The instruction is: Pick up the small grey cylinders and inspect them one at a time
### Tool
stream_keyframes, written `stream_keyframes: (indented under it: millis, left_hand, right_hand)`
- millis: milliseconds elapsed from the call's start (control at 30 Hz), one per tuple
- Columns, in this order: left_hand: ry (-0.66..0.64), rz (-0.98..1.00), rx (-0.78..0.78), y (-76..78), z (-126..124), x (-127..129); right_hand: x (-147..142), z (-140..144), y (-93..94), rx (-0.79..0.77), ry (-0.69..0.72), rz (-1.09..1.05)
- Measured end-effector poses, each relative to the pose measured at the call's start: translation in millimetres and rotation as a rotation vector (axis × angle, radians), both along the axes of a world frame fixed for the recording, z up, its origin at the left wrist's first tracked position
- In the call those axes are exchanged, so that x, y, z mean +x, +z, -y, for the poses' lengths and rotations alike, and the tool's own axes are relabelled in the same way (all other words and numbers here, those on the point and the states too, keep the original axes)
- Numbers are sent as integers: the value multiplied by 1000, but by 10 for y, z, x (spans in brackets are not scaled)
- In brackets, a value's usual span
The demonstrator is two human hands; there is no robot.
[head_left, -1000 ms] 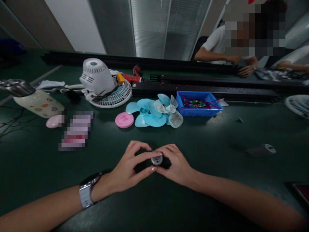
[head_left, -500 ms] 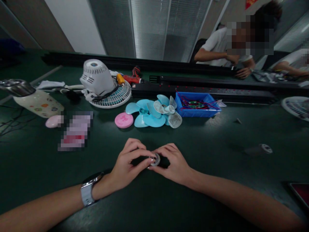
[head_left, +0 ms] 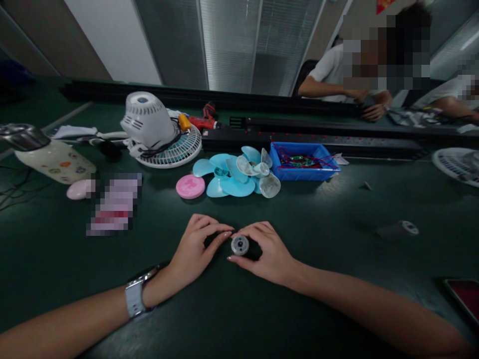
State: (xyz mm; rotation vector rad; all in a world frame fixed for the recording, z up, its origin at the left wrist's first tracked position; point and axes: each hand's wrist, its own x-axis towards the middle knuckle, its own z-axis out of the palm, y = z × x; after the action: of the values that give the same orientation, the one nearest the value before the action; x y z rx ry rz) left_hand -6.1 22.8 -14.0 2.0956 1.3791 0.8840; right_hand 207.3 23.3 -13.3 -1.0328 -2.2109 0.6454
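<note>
Resting near the table's [head_left: 239, 319] near edge, the right hand [head_left: 271, 254] has its grip closed around a small dark motor [head_left: 245, 247], the silver end cap facing up between thumb and fingers. The left hand [head_left: 196, 249], a watch [head_left: 135, 298] on its wrist, lies just beside it with fingers loosely curled and holding nothing, fingertips close to the cap but apart from it. The step looks like seating or turning the cap; the next move calls for a steady pinch. Farther back lie a pink disc [head_left: 190, 186], blue fan blades [head_left: 228, 177], a blue tray [head_left: 305, 167] and a white fan housing [head_left: 147, 121].
</note>
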Motion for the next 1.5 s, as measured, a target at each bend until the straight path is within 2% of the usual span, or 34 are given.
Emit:
stream_keyframes:
  millis: [333,567,700,867,1033,1200,1500]
  left_hand:
    - [-61,-121,17,-18,12,9]
    - [-56,-153,15,-12,17,13]
    - [-52,-166,8,-3,14,8]
    - [-48,-169,-1,12,16,3]
    - [-40,-175,3,21,22,12]
    - [-42,-185,5,17,22,18]
    - [-53,-195,-5,1,19,4]
  right_hand:
    - [-3,-2,-9,18,-7,-17]
    - [63,31,64,14,-51,-27]
    - [345,-4,119,64,-201,-31]
    - [972,-167,163,122,-565,-34]
    - [1553,-305,68,147,-798,-34]
    - [1816,-360,-134,46,-843,8]
    - [1800,-384,-208,49,-833,9]
